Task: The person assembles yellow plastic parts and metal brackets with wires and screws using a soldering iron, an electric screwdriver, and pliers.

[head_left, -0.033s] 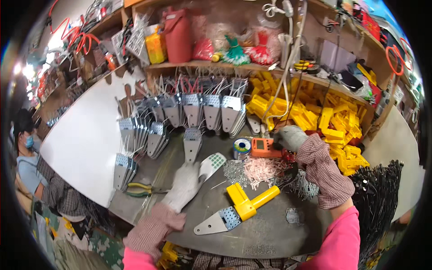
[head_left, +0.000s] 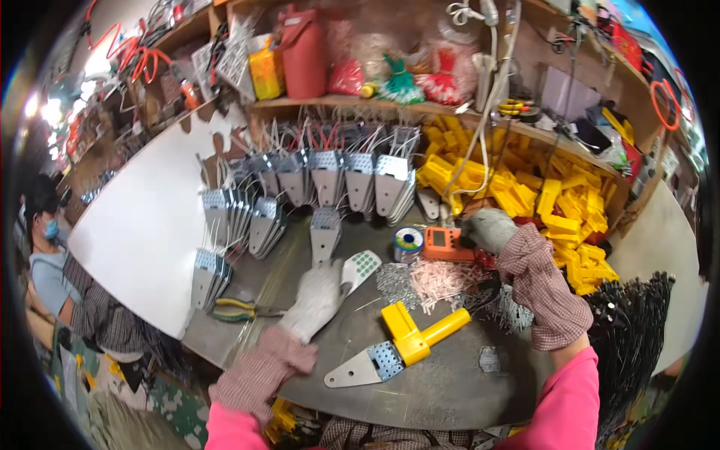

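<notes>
My left hand (head_left: pixel 316 298), in a pale knit glove, reaches over the narrow lower tip of a grey tapered metal plate (head_left: pixel 325 234) with a perforated end. Its fingertips are hidden, so I cannot tell whether they grip the tip. Beside that thumb lies a whitish tapered piece with green dots (head_left: pixel 361 268). My right hand (head_left: pixel 489 229), in a grey glove, is closed on the right end of an orange multimeter (head_left: pixel 444 244). Nearer me, a yellow plastic part with a handle-like bar (head_left: pixel 411 337) lies joined to another tapered metal plate (head_left: pixel 352 373).
Stacks of wired metal plates (head_left: pixel 328 176) stand along the back. Pliers (head_left: pixel 238 310) lie left of my left hand. A solder spool (head_left: pixel 408 244), pale pink tubes (head_left: pixel 442 281) and small metal parts (head_left: pixel 397 283) surround the meter. Yellow parts (head_left: pixel 525 191) and black cables (head_left: pixel 630 330) fill the right. Another person (head_left: pixel 46 255) sits left.
The whole view has shifted slightly. My left hand has edged forward over the tip of the metal plate. My right hand stays at the multimeter.
</notes>
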{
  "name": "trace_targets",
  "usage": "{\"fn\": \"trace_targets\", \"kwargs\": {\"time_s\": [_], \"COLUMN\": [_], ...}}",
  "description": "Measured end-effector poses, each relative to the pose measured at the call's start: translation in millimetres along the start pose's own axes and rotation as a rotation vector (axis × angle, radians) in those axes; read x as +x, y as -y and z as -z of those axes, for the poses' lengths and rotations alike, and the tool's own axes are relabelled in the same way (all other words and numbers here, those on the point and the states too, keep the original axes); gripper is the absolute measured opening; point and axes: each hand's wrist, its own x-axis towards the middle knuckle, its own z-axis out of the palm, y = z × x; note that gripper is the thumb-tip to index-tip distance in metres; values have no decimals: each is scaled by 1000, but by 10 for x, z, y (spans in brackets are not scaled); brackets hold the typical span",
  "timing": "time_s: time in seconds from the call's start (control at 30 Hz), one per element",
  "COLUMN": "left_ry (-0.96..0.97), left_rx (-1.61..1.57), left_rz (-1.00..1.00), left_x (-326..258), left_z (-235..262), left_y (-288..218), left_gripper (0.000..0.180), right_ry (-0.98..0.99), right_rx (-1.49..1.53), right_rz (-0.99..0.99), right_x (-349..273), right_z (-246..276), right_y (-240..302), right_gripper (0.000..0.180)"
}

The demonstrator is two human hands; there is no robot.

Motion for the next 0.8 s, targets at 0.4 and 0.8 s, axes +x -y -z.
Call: {"fn": "trace_targets", "kwargs": {"time_s": [0.4, 0.8], "left_ry": [-49, -48], "left_rx": [-458, -422], "left_rz": [0, -19], "left_x": [209, -121], "left_z": [108, 375], "left_y": [-177, -533], "left_gripper": [32, 33], "right_ry": [-704, -910], "right_rx": [467, 571], "right_rz": [372, 250], "right_x": [-501, -546], "right_z": [-121, -186], "right_y": [1224, 1848], "right_gripper": [23, 27]}}
